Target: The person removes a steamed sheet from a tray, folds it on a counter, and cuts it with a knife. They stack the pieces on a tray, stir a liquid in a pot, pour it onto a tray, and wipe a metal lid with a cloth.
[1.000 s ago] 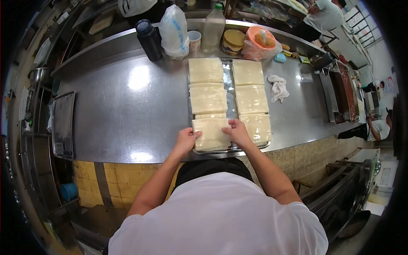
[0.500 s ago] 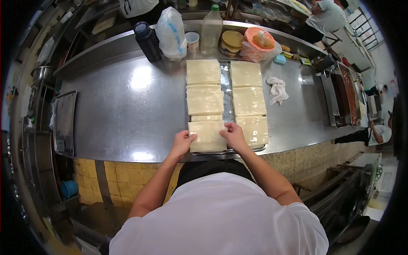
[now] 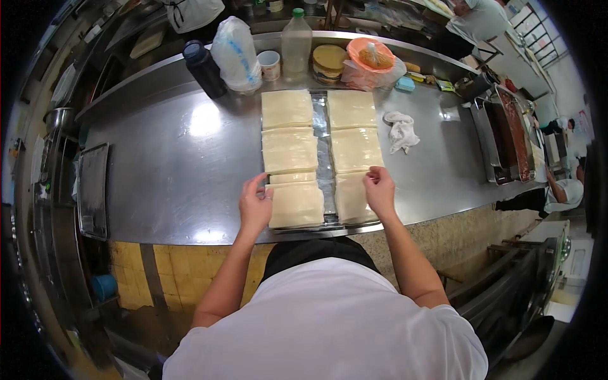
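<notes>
Pale, flat square sheets, like pastry dough, lie in two columns of stacks on a metal tray (image 3: 322,145). At the near left stack (image 3: 296,206), my left hand (image 3: 254,206) is beside the left edge with thumb and fingers apart. My right hand (image 3: 380,192) hovers over or touches the upper right part of the near right stack (image 3: 351,197). Its fingers are bent and pressed together; whether a sheet is between them is hidden. Behind these are the middle left stack (image 3: 289,151), middle right stack (image 3: 356,150), far left stack (image 3: 287,109) and far right stack (image 3: 351,109).
A crumpled white cloth (image 3: 401,132) lies right of the tray. Along the back stand a dark bottle (image 3: 204,69), a plastic bag (image 3: 235,56), a cup (image 3: 270,65), a green-capped bottle (image 3: 297,47), a tub (image 3: 329,63) and an orange bowl (image 3: 364,54). Trays (image 3: 487,142) stack at right.
Both hands have let go of the near left stack's top sheet. My right hand has moved right to the near right stack; my left has opened and shifted slightly up. The camera view has shifted.
</notes>
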`<state>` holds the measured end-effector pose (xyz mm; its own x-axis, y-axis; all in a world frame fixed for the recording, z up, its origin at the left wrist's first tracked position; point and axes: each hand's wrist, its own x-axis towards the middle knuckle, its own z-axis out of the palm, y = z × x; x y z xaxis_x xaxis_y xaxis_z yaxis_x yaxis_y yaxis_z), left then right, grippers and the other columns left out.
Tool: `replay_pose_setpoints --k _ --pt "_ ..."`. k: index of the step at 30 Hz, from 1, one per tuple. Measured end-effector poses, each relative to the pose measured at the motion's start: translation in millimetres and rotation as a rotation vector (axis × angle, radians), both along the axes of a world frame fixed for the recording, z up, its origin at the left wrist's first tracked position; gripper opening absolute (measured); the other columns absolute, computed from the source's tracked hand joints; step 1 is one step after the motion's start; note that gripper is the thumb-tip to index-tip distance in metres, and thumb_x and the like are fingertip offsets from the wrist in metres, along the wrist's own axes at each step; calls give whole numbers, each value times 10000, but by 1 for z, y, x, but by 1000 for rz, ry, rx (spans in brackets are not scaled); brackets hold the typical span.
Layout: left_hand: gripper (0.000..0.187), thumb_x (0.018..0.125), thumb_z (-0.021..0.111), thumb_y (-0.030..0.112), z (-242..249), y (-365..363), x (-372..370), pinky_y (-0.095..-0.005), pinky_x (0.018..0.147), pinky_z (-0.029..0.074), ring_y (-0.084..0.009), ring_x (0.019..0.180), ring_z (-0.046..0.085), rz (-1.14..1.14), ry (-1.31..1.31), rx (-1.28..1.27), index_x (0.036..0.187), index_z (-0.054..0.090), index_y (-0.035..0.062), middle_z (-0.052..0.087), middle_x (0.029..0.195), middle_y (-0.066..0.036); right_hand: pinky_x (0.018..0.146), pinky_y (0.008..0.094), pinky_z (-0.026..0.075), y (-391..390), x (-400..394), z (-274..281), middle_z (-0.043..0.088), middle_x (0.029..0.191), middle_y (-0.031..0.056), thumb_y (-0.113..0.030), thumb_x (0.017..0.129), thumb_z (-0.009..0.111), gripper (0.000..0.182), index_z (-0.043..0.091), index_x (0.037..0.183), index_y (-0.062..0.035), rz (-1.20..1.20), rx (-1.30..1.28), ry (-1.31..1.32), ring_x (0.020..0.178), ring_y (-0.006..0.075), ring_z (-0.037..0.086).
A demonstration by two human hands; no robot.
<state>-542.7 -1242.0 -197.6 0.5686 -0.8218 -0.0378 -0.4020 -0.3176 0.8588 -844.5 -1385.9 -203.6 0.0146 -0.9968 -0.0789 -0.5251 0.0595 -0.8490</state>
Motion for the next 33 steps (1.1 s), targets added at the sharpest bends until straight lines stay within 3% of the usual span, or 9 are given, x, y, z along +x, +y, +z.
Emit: replay_pose_setpoints --k 5,8,12,15,18,24,27,31,33 --pt "522 909 740 112 6 -35 -88 -350 876 555 -235 1042 680 -291 535 55 1385 554 6 658 1280 -164 897 419 557 -20 -68 -23 723 1076 247 -216 845 702 541 602 1291 75 -18 35 333 982 362 712" --pt "588 915 761 144 -40 -56 -143 -372 911 540 -240 1071 670 -316 333 210 1398 487 -48 671 1213 -180 946 427 547 -17 -82 -25 708 1146 290 -260 822 708 649 573 1349 94 53 211 389 1068 394 703" --pt "549 882 778 154 -11 -79 -171 -359 901 533 -241 1049 667 -319 559 328 1321 519 -49 677 1208 -191 930 435 553 -12 -84 -17 736 1055 268 -252 823 697 548 651 1257 80 84 280 371 1005 385 721" --pt "459 867 787 151 -32 -86 -180 -349 833 532 -211 954 667 -166 582 333 1229 591 -51 705 1085 -151 893 425 562 -10 -87 -19 747 1025 234 -266 818 679 504 694 1205 56 74 272 401 967 361 727" --pt "331 859 793 140 -44 -86 -176 -339 763 520 -186 869 657 -228 654 393 1099 657 -42 708 950 -108 906 435 559 -11 -90 -15 744 1041 234 -257 823 682 446 716 1165 27 52 302 367 987 374 720" --pt "313 821 818 157 -48 -79 -186 -356 760 525 -222 835 660 -166 347 367 1007 657 -37 719 928 -128 843 397 571 -15 -99 -27 751 994 220 -256 799 709 429 726 1105 45 47 298 271 914 328 733" --pt "310 833 814 154 -45 -79 -192 -342 775 529 -200 885 673 -92 398 331 1044 683 -33 732 986 -119 808 381 571 -18 -103 -35 753 969 204 -252 794 727 416 730 1081 49 45 296 220 871 299 731" --pt "276 906 765 110 -46 -86 -188 -347 798 553 -187 912 689 -76 875 358 1122 685 -42 738 1018 -98 769 360 568 -19 -108 -36 753 925 168 -233 800 738 391 733 1066 54 32 324 114 824 252 716" --pt "277 921 751 90 -41 -88 -190 -356 812 559 -186 926 699 -73 1040 367 1157 690 -41 747 1057 -102 803 375 566 -18 -110 -35 754 943 187 -249 800 728 385 738 1052 42 27 343 67 861 284 725"
